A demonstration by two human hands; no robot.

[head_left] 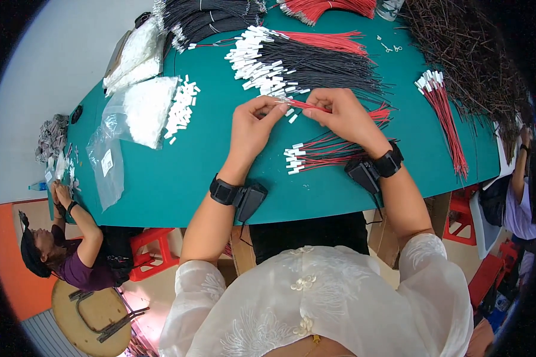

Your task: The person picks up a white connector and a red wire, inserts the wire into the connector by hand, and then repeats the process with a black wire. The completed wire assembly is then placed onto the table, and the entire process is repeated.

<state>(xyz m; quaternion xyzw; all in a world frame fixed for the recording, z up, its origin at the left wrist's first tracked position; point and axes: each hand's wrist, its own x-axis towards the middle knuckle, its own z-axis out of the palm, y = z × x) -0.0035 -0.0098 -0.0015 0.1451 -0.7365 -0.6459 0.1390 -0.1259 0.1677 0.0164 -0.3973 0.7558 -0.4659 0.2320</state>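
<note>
Head view: landmark, the black-wire stack [333,74], its white connectors [250,53] at the left end; red wires [308,106], just off the stack's near side, stretched between both hands; left hand [250,128], thumb and forefinger pinched together at the wires' thin ends, whether on a connector too cannot be told; right hand [344,118], thumb and forefinger pressed closed on the red length; smaller sheaf [321,153], farther off the stack's near side, partly hidden by the right wrist; loose connectors [183,113], left of the stack; possible faults: thin ends bending or slipping, should the left pinch slacken or the pull go crooked; sheaf strands dragged out of order, should the right wrist's black box [362,174] catch them; stack connectors scattered, should a knuckle brush them.
</note>
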